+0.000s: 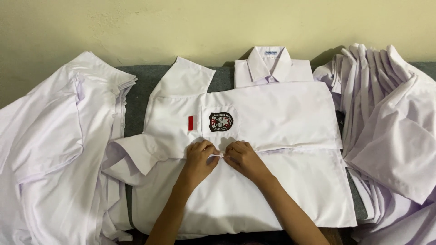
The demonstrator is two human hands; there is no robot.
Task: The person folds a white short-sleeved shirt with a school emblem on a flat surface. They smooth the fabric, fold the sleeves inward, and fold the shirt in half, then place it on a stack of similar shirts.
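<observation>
Lying flat in the middle of the head view is one white shirt (254,181), smooth thin cotton, spread across a grey felt-like mat (145,77) with its short sleeve (136,156) turned out to the left. A dark round badge (221,122) sits on its chest pocket, a small red strip (190,123) just beside it. Behind lies one folded shirt (272,66), collar up, against the pale wall. Two heaps of white shirts flank it: the left pile (54,149) loosely draped, the right pile (386,127) fanned in layers. Both forearms reach up from below; the left hand (200,156) and right hand (244,156) meet knuckle to knuckle at the shirt's front edge, each grip pressed together, pinching the fabric between fingertips.
</observation>
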